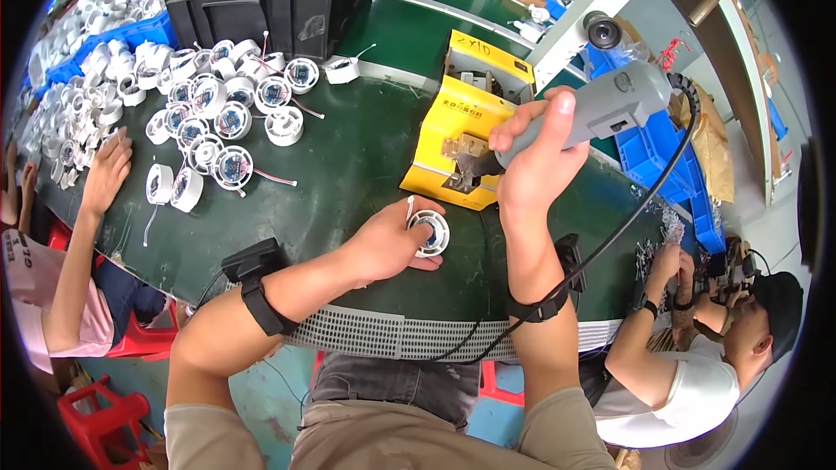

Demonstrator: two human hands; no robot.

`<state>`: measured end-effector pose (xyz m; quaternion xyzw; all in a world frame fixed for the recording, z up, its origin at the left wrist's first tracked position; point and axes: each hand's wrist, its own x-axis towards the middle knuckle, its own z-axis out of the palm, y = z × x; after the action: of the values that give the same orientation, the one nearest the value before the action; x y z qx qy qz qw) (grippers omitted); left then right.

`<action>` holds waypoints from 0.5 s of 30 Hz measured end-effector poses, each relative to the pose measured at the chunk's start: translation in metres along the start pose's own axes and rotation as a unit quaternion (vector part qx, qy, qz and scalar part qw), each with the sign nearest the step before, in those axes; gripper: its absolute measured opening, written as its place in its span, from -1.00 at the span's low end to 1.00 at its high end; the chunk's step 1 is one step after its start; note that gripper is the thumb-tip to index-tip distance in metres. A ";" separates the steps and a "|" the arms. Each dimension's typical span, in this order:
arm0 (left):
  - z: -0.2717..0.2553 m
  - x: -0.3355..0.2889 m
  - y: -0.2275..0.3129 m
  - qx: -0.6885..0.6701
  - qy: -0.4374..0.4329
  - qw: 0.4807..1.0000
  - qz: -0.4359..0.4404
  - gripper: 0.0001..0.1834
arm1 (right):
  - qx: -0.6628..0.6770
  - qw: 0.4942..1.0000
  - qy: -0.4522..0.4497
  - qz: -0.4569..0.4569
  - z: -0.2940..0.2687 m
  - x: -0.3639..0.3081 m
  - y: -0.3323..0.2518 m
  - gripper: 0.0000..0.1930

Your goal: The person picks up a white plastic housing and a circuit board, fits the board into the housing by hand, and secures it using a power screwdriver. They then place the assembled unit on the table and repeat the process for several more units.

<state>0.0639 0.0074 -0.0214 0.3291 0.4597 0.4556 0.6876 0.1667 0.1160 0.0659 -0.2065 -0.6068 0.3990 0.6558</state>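
Note:
My left hand (383, 245) is closed round a white ring-shaped housing (442, 231) with a circuit board inside, its thumb over the centre, low over the green bench. My right hand (542, 157) grips a grey electric screwdriver (610, 103), its body pointing up and right. The dark nose of the screwdriver sits at the front opening of a yellow screw feeder (475, 117); its exact tip is hard to make out. Left of the feeder lie several similar white housings (233, 120) with boards, some trailing thin wires.
A black crate (270, 13) of white parts stands at the back left, beside heaped white rings (96, 104). The screwdriver's black cable (649, 196) loops down past my right forearm. A co-worker's hand (109, 170) rests at left; another person (679, 365) works at right, near blue bins (666, 157).

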 end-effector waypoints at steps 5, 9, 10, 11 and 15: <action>0.000 0.002 -0.001 -0.015 0.022 1.000 0.004 -0.71 | 0.040 0.998 -0.016 0.050 -0.007 -0.014 -0.010 -0.62; -0.002 0.002 -0.001 -0.010 0.016 1.000 0.005 -0.71 | 0.087 0.990 -0.048 0.104 -0.012 -0.042 -0.026 -0.55; -0.001 0.001 -0.001 -0.007 0.018 1.000 0.007 -0.71 | 0.088 0.990 -0.059 0.098 -0.014 -0.048 -0.026 -0.51; -0.001 0.001 -0.001 -0.003 0.021 1.000 0.008 -0.71 | 0.088 0.989 -0.059 0.100 -0.014 -0.053 -0.026 -0.51; 0.000 0.001 -0.001 0.000 0.022 1.000 0.021 -0.73 | 0.117 0.986 -0.062 0.100 -0.010 -0.063 -0.022 -0.50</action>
<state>0.0646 0.0082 -0.0228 0.3287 0.4677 0.4773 0.6674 0.1855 0.0561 0.0414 -0.1628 -0.5712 0.5432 0.5934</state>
